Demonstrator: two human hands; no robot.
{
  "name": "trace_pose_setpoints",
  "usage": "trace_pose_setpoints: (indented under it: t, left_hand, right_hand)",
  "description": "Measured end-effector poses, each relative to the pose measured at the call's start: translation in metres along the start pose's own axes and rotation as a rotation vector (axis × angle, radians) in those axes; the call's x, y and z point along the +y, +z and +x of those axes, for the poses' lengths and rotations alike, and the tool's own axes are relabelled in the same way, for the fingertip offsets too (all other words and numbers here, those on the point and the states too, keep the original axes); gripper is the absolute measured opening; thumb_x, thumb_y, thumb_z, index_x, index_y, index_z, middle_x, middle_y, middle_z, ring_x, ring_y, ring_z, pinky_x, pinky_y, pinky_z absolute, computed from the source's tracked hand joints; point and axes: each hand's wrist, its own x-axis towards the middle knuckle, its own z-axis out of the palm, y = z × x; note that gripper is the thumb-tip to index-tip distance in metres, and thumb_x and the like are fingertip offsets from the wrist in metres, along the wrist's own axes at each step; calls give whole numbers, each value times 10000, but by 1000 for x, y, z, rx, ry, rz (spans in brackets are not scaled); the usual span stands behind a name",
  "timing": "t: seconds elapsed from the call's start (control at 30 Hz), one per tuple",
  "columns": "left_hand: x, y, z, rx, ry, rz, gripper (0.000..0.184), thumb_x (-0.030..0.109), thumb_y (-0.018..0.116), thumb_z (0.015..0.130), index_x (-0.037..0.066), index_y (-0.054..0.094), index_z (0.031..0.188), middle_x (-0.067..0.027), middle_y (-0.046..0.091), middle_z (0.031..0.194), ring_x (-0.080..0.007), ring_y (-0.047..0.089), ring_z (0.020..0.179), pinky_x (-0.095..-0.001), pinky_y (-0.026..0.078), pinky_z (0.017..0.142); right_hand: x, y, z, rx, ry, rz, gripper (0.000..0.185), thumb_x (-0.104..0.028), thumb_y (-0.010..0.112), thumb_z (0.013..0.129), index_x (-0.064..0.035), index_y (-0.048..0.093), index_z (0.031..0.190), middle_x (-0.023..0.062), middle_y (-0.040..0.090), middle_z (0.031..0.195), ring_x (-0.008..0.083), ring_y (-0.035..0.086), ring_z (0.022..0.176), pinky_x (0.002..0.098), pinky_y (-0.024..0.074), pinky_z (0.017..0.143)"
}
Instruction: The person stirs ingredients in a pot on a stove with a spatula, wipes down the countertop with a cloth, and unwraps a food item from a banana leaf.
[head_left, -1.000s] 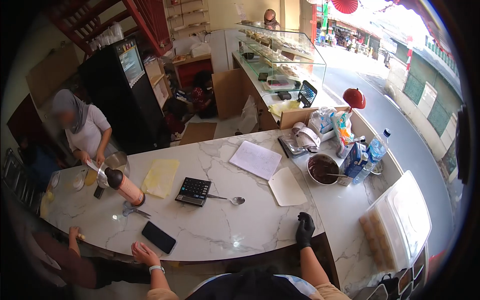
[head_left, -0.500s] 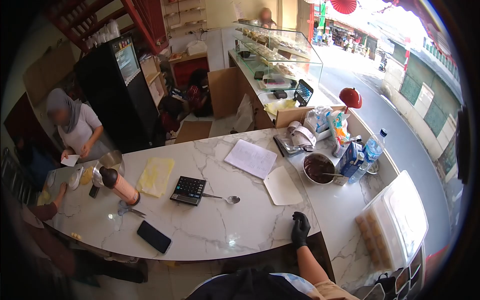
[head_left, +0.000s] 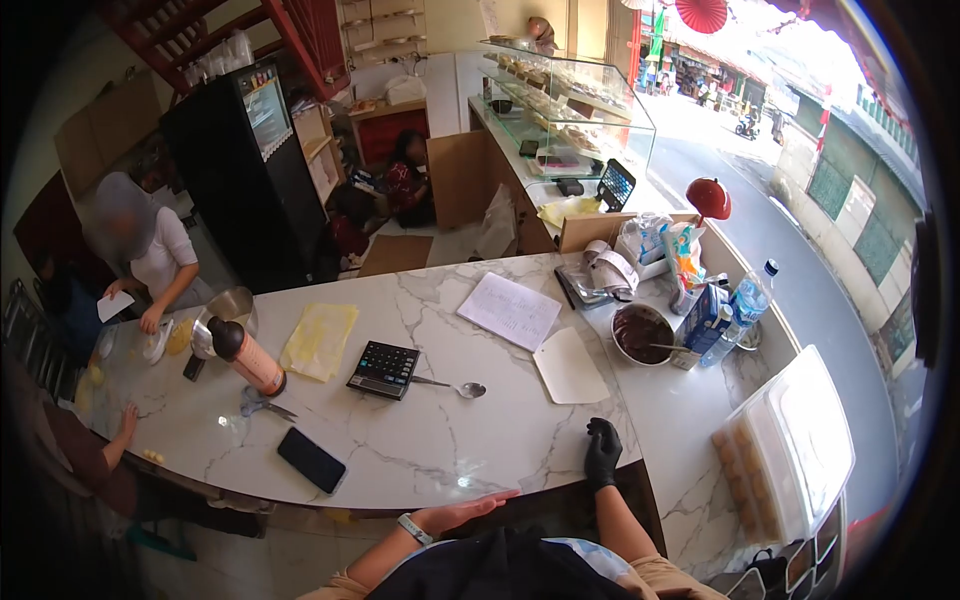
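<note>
My left hand [head_left: 465, 513], bare with a wristband, is at the counter's front edge, fingers stretched out and holding nothing. My right hand [head_left: 603, 455], in a black glove, rests at the counter's right front with its fingers curled in and nothing visible in them. Beyond it lies a cream-coloured board [head_left: 570, 367], with a handwritten sheet of paper [head_left: 510, 311] behind that. A spoon [head_left: 470, 390] lies beside a black calculator [head_left: 384, 370]. A phone [head_left: 311, 461] lies left of my left hand.
A bowl of dark chocolate mixture [head_left: 643, 335], a water bottle [head_left: 752, 293] and a lidded plastic box [head_left: 790, 440] stand right. Scissors [head_left: 266, 405], a brown-capped bottle [head_left: 247, 358] and yellow cloth [head_left: 319, 342] lie left. Another person's hand [head_left: 128, 420] rests on the counter's left end.
My left hand has come into view at the front edge. My gloved right hand has barely moved. The standing person at left has shifted the white paper left and reached toward the counter.
</note>
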Motion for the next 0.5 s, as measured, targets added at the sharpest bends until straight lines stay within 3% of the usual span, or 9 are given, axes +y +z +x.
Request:
trace_pose_setpoints:
  t: [0.1,0.37,0.5]
  left_hand:
    - [-18,6,5,-47,58,146,799,629,376,845,60,250,1392,-106,259,1439,-227,256,1317,-327,205,1064]
    - [-69,-13,-23,-92,-203,96,793,626,378,846,57,260,1387,-110,269,1433,-231,271,1307,-329,214,1060]
    - [-84,-26,-49,-126,-310,67,791,625,378,847,56,265,1384,-112,274,1430,-233,278,1302,-330,218,1058]
  right_hand:
    - [-5,-1,0,2,10,-7,252,77,403,773,30,567,958,109,586,875,185,578,785,285,460,725]
    - [-6,1,0,13,-36,-29,221,60,412,801,27,572,949,92,595,850,168,577,770,276,464,709]
    - [-3,2,4,15,10,17,260,95,402,757,35,566,951,118,590,868,196,586,790,291,464,730]
